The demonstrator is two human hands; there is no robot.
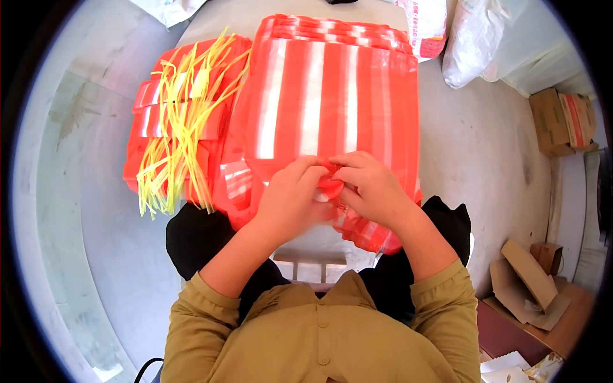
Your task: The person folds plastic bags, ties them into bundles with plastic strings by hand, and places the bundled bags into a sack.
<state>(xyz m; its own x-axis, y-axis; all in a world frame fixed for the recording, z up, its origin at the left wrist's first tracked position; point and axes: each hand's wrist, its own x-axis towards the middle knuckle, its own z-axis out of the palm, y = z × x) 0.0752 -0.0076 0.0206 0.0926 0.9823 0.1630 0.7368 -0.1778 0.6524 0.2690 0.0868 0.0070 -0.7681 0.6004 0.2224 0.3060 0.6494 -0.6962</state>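
A thick stack of red-and-white striped plastic bags (332,96) lies on the table in front of me. At its near edge, my left hand (295,198) is closed with fingertips pinching the gathered red plastic of a bag (331,189). My right hand (371,188) pinches the same bunched plastic from the other side, its thumb and fingers nearly meeting those of the left. The bag's crumpled lower part (367,233) hangs below my right hand, toward my lap. Part of the gathered plastic is hidden behind the fingers.
Left of the stack, yellow plastic strips (185,121) lie loosely across folded red bags (143,153). A white plastic sack (472,45) and a printed bag (426,25) are at the back right. Cardboard boxes (554,121) stand far right, with an opened carton (527,287) lower right.
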